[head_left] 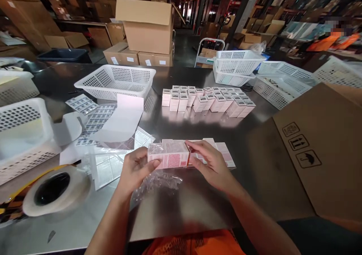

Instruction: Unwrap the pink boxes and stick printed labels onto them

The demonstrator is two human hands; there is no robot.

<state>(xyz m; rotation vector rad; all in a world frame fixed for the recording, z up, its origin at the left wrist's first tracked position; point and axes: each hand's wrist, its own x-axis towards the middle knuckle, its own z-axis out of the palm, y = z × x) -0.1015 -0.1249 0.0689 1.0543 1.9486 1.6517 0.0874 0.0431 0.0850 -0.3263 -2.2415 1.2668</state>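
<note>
Here, a steel table (175,209) fills the view. At 3 o'clock lies a carton flap (319,145), printed side up. At 11 o'clock stands an empty white basket (113,82); more baskets (237,64) are stacked at 1 o'clock. At 8 o'clock lies a tape roll (53,189), with label sheets (96,121) just above it. At 12 o'clock small boxes (209,100) stand upright in tight rows.

Centre: a pink pack (169,155) is held just above the table, with loose film (158,181) hanging beneath it and touching the table. The left hand (135,170) pinches the pack's left end, thumb on the near face. The right hand (210,162) has its fingers curled over the right end; I cannot tell whether it clamps or only steadies. Flat pink packs (226,155) lie just behind the right hand.

Risks, judged:
- The film looks slick; a pinch on film instead of card could let the pack slip.
- A hard tug on the wrap could dent a corner.
- Loose film could drift onto the label sheets and snag there.
</note>
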